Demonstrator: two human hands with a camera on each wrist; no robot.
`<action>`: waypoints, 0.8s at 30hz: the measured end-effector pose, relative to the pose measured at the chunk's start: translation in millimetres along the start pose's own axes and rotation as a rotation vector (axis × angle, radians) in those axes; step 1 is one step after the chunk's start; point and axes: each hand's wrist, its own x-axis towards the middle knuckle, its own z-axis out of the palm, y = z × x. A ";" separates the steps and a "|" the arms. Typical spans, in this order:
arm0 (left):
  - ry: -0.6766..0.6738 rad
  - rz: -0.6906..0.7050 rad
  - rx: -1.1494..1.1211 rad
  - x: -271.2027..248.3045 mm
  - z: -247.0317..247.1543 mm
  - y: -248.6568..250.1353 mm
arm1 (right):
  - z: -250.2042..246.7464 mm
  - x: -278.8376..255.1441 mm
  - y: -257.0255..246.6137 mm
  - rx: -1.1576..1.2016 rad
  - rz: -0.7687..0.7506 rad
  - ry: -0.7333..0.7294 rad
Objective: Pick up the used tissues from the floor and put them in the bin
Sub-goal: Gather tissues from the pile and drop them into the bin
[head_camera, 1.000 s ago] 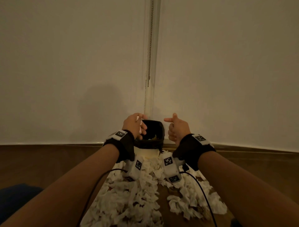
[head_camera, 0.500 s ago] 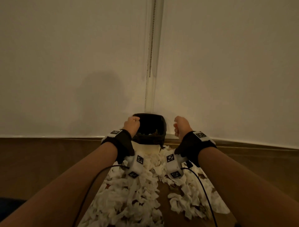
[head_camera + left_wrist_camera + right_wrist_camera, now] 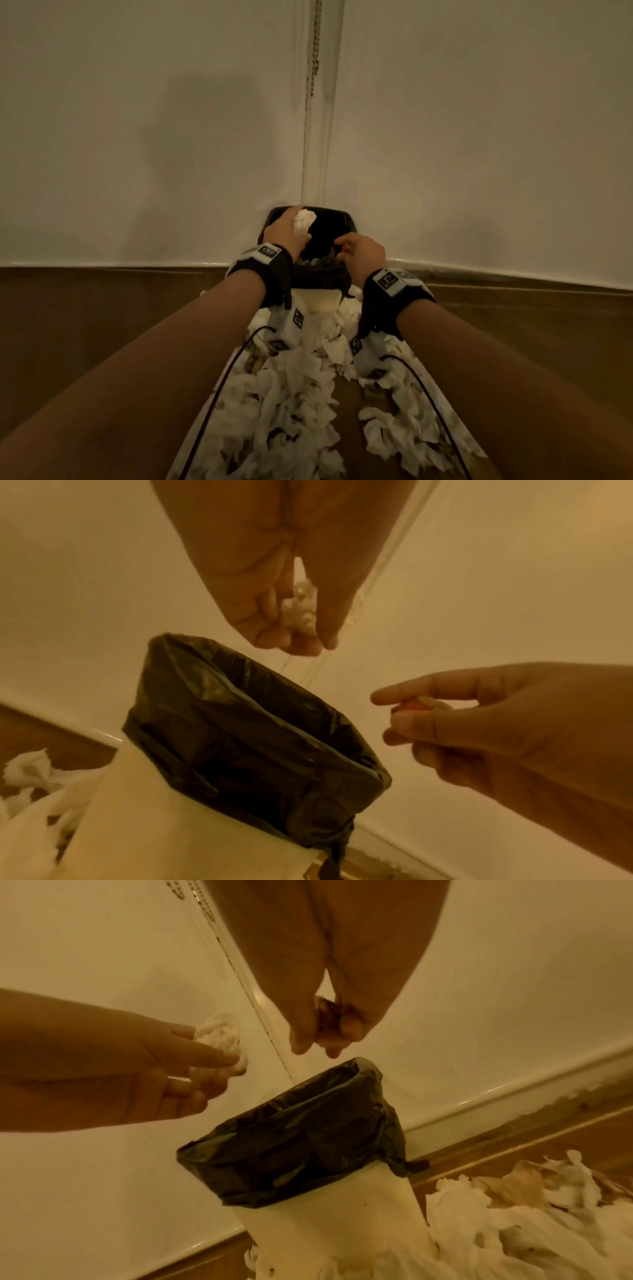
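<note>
**Both hands over the bin, tissue ready to drop**

We have our left hand raised at the far left rim of the bin, fingers curled round a crumpled white tissue. The wad pokes out past the fingertips, and from the right wrist view it sits beyond the rim, towards the wall, more than squarely above the black liner. That is the relation to watch: the bin's mouth lies below and to the right of the wad, towards us, so a short move inward looks wise before letting go.

Our right hand hovers over the near right side of the opening, thumb and forefinger pinching a small scrap with an orange tint; what it is exactly, we cannot tell. This hand looks the nearer to the centre of the mouth, so its load could fall straight in.

Down on the floor, the heap of used tissues spreads from the foot of the bin back towards us, touching its white body. By our reckoning the job is far from over. The risk here: a light wad released at the rim could slip between bin and wall.
</note>
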 end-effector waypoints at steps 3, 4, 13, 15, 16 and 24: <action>-0.077 -0.064 0.110 11.1 10.7 1.6 | 6.3 8.6 1.4 0.078 0.032 -0.062; -0.091 -0.091 0.093 12.0 13.6 0.6 | 8.3 9.3 2.9 0.128 0.053 -0.060; 0.082 0.034 -0.133 -13.8 22.4 -11.6 | 8.6 -5.4 23.2 0.387 0.105 0.107; 0.038 0.063 -0.166 -27.2 23.9 -14.0 | 4.9 -14.5 30.0 0.407 0.123 0.158; -0.001 0.075 -0.163 -35.2 25.8 -15.6 | 3.0 -20.2 34.3 0.406 0.138 0.173; -0.387 0.090 0.096 -120.2 63.6 -33.1 | 3.4 -87.9 102.8 0.275 0.369 0.087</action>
